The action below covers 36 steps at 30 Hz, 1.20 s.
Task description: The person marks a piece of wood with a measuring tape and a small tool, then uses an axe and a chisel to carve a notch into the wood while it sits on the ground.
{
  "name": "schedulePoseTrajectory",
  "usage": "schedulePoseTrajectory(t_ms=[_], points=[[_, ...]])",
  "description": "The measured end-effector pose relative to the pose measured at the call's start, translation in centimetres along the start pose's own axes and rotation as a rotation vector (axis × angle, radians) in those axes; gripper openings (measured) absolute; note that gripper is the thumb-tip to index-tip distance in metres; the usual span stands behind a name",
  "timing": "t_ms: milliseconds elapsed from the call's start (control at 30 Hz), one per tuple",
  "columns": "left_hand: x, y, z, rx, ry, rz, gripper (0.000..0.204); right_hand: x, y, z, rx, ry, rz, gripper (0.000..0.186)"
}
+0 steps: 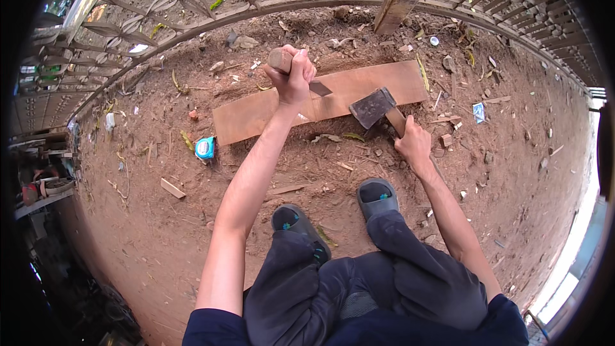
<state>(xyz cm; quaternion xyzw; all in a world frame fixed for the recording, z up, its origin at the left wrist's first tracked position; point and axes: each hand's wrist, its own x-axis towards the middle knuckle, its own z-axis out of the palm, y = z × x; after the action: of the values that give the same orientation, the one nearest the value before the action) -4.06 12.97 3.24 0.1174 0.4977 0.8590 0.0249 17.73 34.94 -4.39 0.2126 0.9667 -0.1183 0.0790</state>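
A reddish-brown wooden plank (pixel 256 117) lies across the dirt in front of my feet, its right end farther off than its left. My left hand (pixel 295 75) is closed around the wooden handle of a chisel (pixel 321 88), over the middle of the plank. The chisel's dark flat blade points right and down toward the wood; whether its edge touches, I cannot tell. In my right hand (pixel 414 143) is the wooden handle of a hatchet (pixel 373 107). Its broad dark head is over the plank's near edge, right of the chisel.
A blue tape measure (pixel 205 148) sits by the plank's left end. Wood scraps (pixel 172 188) and stones litter the dirt. A metal fence (pixel 282 6) with a wooden post (pixel 405 0) runs along the far side. A cluttered shelf (pixel 41 202) stands at left. My sandals (pixel 378 197) are close to the plank.
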Motion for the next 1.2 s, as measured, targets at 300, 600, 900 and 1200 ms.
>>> schedulePoseTrajectory(t_ms=[300,600,900,1200], points=[[-0.2,-2.1,1.6,0.250,-0.129,0.118,0.024,-0.1,0.1,0.1,-0.004,0.013,-0.017,0.043],[-0.2,-2.7,1.4,0.307,-0.179,0.134,0.025,0.0,-0.1,-0.3,-0.015,-0.023,-0.008,0.041],[-0.4,-2.7,2.5,0.346,-0.120,0.108,0.032,0.0,0.1,0.0,-0.011,-0.013,-0.008,0.041],[0.0,-3.2,1.1,0.337,-0.205,0.164,0.023,0.0,0.0,-0.1,0.002,-0.015,-0.007,0.040]])
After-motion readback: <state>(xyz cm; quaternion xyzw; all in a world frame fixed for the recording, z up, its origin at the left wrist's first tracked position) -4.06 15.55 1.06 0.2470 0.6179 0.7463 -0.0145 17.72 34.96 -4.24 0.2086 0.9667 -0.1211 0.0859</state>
